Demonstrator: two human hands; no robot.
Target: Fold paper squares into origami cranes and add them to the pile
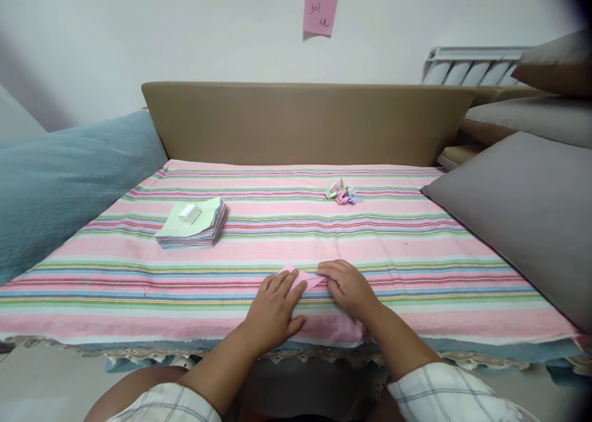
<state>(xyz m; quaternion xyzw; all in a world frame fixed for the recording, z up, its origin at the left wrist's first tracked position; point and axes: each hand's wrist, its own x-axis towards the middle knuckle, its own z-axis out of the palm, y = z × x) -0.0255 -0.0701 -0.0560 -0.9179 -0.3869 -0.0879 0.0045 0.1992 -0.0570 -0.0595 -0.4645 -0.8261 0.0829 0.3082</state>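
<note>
Loose white sleeves with a thin dark windowpane check, left hand and right hand bare

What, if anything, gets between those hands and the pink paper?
Nothing visible does. The left hand rests directly on the pink paper, and the right hand is at its pointed end. The paper stack and small folded papers lie farther back, out of the way.

"What colours can you see?"
"On my screen I see pink paper."
"And the cloth?"
"It has stripes: pink, white, green, blue, yellow."
"The front pillow?"
"Grey. The sleeves are white with dark checks."
</note>
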